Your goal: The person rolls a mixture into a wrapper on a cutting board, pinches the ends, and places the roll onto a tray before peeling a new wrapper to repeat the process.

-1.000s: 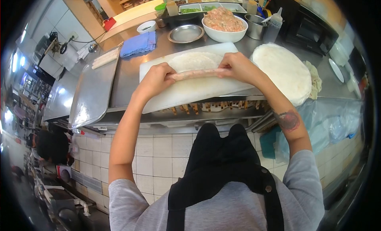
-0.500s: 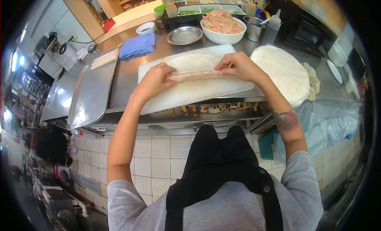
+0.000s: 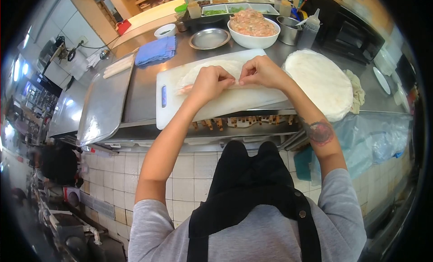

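White cutting board, on the steel counter: the filled roll lies across it, its left end exposed beside my wrist and its middle partly hidden by my fingers, with a pale round wrapper spread behind it. Possible faults, in order from left to right: at the exposed end, filling could squeeze out if I press harder at the middle than there; at the middle, the thin wrapper could tear, since my fingertips bear on one short stretch; toward the right, the roll could turn out thicker or thinner if my two hands push unevenly. Hands, in the same order: my left hand is curled, thumb and forefinger nearly together at the middle of the roll; I cannot tell whether they grip it or only touch it. My right hand, just beside, is narrowed to a pinch, thumb and fingertips drawn together at the wrapper's near part; whether a fold of it lies between them is hidden. Farther right, apart from both hands, sits the stack of round wrappers.
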Demonstrator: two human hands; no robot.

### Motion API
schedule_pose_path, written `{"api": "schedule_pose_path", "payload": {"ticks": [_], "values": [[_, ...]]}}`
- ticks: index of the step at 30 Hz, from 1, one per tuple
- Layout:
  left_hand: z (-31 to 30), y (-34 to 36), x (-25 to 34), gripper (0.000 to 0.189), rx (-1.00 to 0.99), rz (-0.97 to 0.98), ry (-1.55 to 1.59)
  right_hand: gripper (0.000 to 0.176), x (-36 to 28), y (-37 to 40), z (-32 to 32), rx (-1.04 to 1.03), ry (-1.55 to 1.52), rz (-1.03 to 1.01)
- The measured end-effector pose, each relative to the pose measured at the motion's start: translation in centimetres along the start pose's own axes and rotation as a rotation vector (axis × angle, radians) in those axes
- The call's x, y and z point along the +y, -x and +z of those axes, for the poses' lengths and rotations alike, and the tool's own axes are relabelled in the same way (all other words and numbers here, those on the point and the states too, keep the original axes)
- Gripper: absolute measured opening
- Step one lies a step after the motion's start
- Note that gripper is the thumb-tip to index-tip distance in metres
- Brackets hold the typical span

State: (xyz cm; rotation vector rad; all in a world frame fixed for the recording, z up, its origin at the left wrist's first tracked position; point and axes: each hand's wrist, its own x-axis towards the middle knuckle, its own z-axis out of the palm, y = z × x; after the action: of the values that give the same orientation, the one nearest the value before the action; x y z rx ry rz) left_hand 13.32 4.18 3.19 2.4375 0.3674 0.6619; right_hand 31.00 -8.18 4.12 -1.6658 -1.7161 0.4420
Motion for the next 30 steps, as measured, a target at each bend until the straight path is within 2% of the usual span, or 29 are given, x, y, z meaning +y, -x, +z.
{"api": "schedule_pose_path", "payload": {"ticks": [2, 5, 8, 15, 21, 23, 24, 26, 30], "values": [[-0.5, -0.5, 0.0, 0.019, -0.140, -0.178, 0.072, 0.008, 0.2, -0.1, 0.0, -0.011, -0.009, -0.001], [-0.9, -0.9, 0.4, 0.022, -0.187, -0.208, 0.064, 0.010, 0.4, -0.4, -0.3, -0.056, -0.037, 0.035], [-0.7, -1.1, -0.4, 0.023, -0.204, -0.148, 0.078, 0.014, 0.6, -0.9, -0.1, -0.038, -0.057, -0.008], [-1.1, -1.4, -0.3, 0.024, -0.309, -0.155, 0.082, 0.025, -0.3, -0.6, -0.8, -0.158, 0.066, 0.046], [-2.5, -3.7, -0.2, 0.024, -0.490, -0.168, 0.047, 0.029, -1.1, -1.0, -1.2, -0.228, 0.176, 0.026], [-1.9, -6.2, -2.9, 0.018, -0.469, -0.110, 0.293, 0.030, -1.4, -1.3, -0.6, -0.239, 0.223, 0.004], [-1.9, -6.7, -3.0, 0.018, -0.471, -0.112, 0.294, 0.031, -1.2, -1.3, 0.1, -0.208, 0.234, -0.034], [-2.0, -7.6, -3.3, 0.021, -0.633, -0.099, 0.246, 0.032, -1.1, -1.2, 0.5, -0.174, 0.249, -0.072], [-2.1, -7.6, -2.7, 0.023, -0.647, -0.075, 0.082, 0.031, -0.9, -0.7, 0.6, -0.162, 0.188, -0.056]]}}
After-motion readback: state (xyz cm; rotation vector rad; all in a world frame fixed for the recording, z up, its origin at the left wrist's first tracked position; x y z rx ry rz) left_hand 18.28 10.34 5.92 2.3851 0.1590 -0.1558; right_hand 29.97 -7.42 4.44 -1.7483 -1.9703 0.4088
